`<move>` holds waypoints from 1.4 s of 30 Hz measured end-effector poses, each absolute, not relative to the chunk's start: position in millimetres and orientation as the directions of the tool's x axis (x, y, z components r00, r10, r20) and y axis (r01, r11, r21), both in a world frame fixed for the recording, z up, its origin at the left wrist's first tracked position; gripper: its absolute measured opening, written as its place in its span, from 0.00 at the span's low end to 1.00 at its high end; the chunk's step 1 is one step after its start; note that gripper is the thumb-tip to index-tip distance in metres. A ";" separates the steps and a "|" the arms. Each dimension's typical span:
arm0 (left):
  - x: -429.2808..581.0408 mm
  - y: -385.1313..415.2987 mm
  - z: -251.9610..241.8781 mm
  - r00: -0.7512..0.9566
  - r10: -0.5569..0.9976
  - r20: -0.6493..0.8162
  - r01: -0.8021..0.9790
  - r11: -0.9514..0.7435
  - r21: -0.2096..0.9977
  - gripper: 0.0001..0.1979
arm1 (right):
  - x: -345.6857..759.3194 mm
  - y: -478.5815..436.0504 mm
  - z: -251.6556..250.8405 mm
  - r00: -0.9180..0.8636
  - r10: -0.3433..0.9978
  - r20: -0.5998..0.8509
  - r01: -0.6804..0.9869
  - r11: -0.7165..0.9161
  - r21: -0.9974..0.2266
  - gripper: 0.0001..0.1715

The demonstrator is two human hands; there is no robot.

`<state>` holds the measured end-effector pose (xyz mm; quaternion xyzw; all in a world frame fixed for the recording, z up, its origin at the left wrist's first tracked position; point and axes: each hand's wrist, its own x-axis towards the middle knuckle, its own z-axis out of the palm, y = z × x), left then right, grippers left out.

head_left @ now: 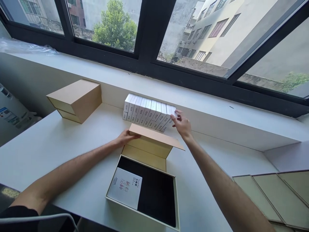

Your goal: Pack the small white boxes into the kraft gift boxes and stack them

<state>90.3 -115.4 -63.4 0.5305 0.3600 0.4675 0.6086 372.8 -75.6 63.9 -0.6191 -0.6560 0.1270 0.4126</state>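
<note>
An open gift box (177, 203) with a tan outside and cream inside lies on the white table. Black lining (156, 193) fills its inside, and a flat silver-white box with printed characters (125, 188) sits at its left. My left hand (127, 137) is closed on the left edge of the raised lid (154, 135), fingers partly hidden behind it. Beyond the lid stands a row of small white boxes (147, 111), stacked in two layers. At the row's right end, my right hand (182, 124) pinches a small white box between thumb and fingers.
A closed tan box (77, 96) stands at the table's back left. Several cream panels or boxes (272, 193) lie at the lower right. The window sill (108, 72) runs behind the table (89, 174), with clear plastic (26, 46) on its left. A white cable (48, 217) crosses the lower left.
</note>
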 end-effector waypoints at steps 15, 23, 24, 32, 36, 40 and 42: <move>86.3 -118.4 -61.2 0.319 0.946 0.052 -0.126 -0.012 0.992 0.30 | 409.7 -170.0 95.3 0.263 0.817 0.513 0.501 0.339 -0.796 0.22; 81.7 -121.5 -55.3 0.228 0.973 0.026 -0.126 0.003 0.992 0.34 | 343.5 -305.7 152.0 -0.530 0.651 0.543 0.810 0.578 0.099 0.10; 81.2 -122.1 -54.4 0.219 0.975 0.020 -0.120 0.006 0.993 0.34 | 333.1 -310.1 153.8 -0.552 0.681 0.480 0.816 0.560 0.143 0.10; 77.8 -127.0 -51.1 0.213 0.977 0.020 -0.110 0.004 0.994 0.34 | 271.1 -271.1 99.8 -0.479 0.859 -0.181 0.878 0.472 -0.083 0.24; 78.1 -121.6 -58.5 0.225 0.974 0.021 -0.115 0.005 0.993 0.34 | 289.4 -274.4 67.9 -0.626 0.756 -0.192 0.768 0.555 -0.320 0.24; 78.7 -116.0 -63.2 0.235 0.972 0.021 -0.133 0.010 0.991 0.36 | 306.9 -297.9 44.6 -0.719 0.662 -0.209 0.694 0.672 -0.260 0.26; 78.3 -115.9 -63.1 0.264 0.964 0.029 -0.117 0.002 0.993 0.35 | 307.5 -307.8 38.9 -0.716 0.658 -0.233 0.698 0.690 -0.194 0.25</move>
